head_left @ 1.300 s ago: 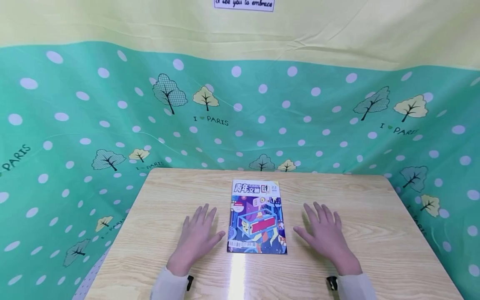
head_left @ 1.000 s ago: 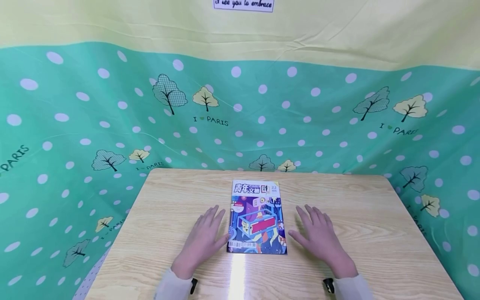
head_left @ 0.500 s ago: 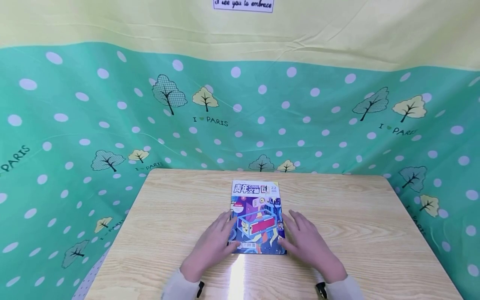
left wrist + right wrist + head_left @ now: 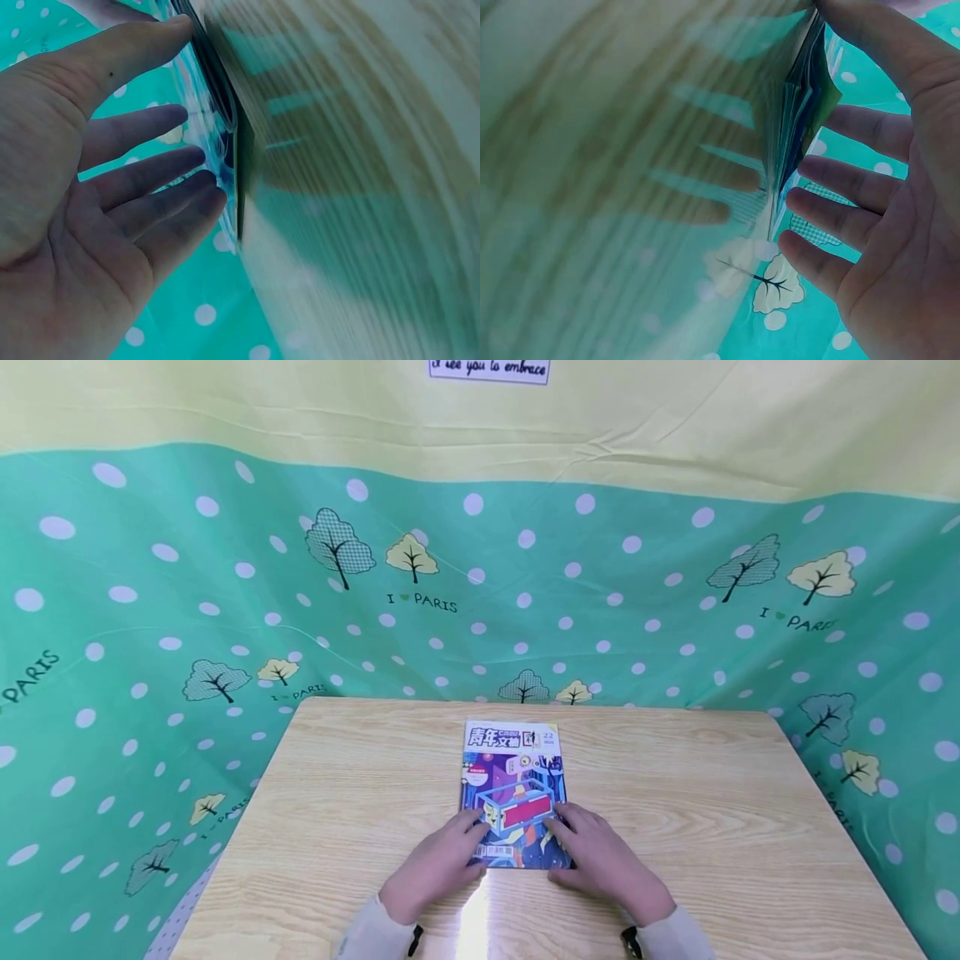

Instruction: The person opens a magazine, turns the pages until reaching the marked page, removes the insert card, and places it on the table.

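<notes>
A magazine with a purple and blue cover lies face up on the wooden table. My left hand reaches over its lower left corner, fingers laid loosely over the cover and thumb at the near edge. Mirroring it, my right hand covers the lower right corner, with its thumb by the near edge too. In the left wrist view the thumb tip touches the folded spine of the magazine, and the fingers are extended. The right wrist view shows slightly parted pages of the magazine beside straight, spread fingers.
The pale wooden table reflects a bright strip of light in front of the magazine. A green dotted cloth with printed trees hangs behind and at both sides. Dark straps show at the sleeve cuffs.
Both hands have moved inward from either side of the magazine and now lie over its lower corners, fingers on the cover. The magazine has stayed in place.
</notes>
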`<action>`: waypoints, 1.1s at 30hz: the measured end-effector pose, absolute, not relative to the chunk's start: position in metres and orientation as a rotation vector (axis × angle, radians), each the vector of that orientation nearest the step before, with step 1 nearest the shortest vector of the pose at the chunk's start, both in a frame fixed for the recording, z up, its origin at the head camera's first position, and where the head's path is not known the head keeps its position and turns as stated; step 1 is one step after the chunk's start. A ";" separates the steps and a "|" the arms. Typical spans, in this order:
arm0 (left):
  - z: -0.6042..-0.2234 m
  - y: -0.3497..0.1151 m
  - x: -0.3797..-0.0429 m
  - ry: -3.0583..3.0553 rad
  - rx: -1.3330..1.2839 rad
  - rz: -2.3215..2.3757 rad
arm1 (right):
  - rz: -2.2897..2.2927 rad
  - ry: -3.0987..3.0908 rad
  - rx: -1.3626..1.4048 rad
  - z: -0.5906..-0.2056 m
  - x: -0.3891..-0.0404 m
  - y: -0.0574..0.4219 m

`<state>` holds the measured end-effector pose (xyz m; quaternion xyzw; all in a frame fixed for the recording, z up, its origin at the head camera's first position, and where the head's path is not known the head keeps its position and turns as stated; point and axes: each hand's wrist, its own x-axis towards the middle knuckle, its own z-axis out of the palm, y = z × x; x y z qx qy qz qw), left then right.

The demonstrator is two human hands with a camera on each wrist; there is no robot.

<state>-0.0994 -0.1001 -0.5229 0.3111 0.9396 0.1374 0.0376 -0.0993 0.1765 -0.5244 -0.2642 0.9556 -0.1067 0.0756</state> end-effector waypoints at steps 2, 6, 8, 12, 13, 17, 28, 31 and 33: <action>-0.523 -0.099 -0.100 2.875 0.950 0.423 | -0.312 2.864 -0.798 -0.525 -0.099 0.177; -0.522 -0.099 -0.101 2.856 0.941 0.432 | -0.315 2.870 -0.816 -0.526 -0.101 0.178; -0.522 -0.099 -0.102 2.848 0.938 0.430 | -0.316 2.868 -0.825 -0.525 -0.101 0.178; -0.523 -0.100 -0.104 2.837 0.951 0.430 | -0.337 2.853 -0.821 -0.522 -0.102 0.180; -0.523 -0.100 -0.105 2.832 0.956 0.437 | -0.343 2.847 -0.815 -0.520 -0.102 0.181; -0.524 -0.103 -0.105 2.817 0.970 0.470 | -0.394 2.831 -0.770 -0.517 -0.101 0.183; -0.524 -0.104 -0.106 2.782 0.942 0.513 | -0.380 3.001 -0.716 -0.514 -0.103 0.187; -0.523 -0.104 -0.105 2.771 0.923 0.536 | -0.375 3.071 -0.600 -0.513 -0.103 0.187; -0.523 -0.104 -0.104 2.767 0.918 0.549 | -0.377 3.085 -0.534 -0.512 -0.103 0.186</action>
